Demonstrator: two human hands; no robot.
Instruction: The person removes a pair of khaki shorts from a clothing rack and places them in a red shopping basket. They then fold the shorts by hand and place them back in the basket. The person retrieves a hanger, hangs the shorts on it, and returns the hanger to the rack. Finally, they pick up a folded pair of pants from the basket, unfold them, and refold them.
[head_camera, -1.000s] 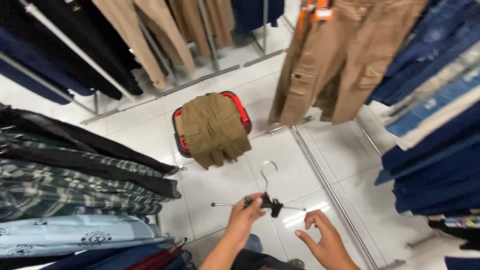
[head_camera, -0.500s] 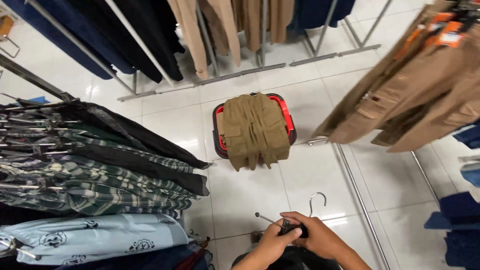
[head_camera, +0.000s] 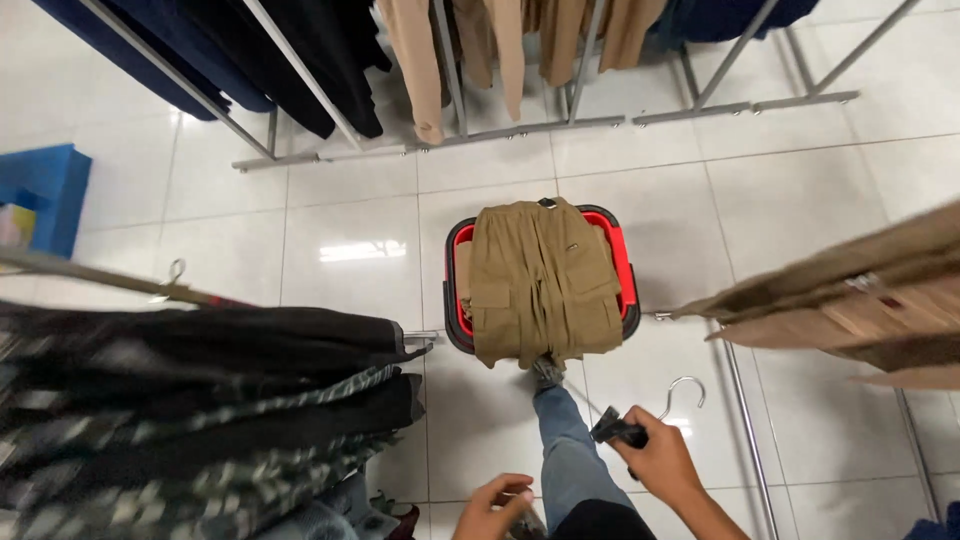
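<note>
My right hand (head_camera: 662, 467) grips a black clip hanger (head_camera: 618, 428) with a metal hook (head_camera: 683, 392), held low over the floor. My left hand (head_camera: 495, 507) is at the bottom edge, fingers loosely curled, holding nothing. My leg in blue jeans (head_camera: 567, 452) stretches forward, the shoe touching the front of a red shopping basket (head_camera: 621, 262). Folded olive cargo trousers (head_camera: 540, 282) lie draped over the basket, covering most of it.
A rack of dark checked shirts (head_camera: 200, 400) hangs at the left. Tan trousers (head_camera: 860, 310) hang on a rack at the right. Beige and dark clothes (head_camera: 480, 50) hang on metal rails at the back. A blue box (head_camera: 45, 190) stands at far left. White tiled floor lies between.
The view has swung toward the basket, which now sits closer and centred. The hanger has passed from both hands to my right hand alone; my left hand has dropped away.
</note>
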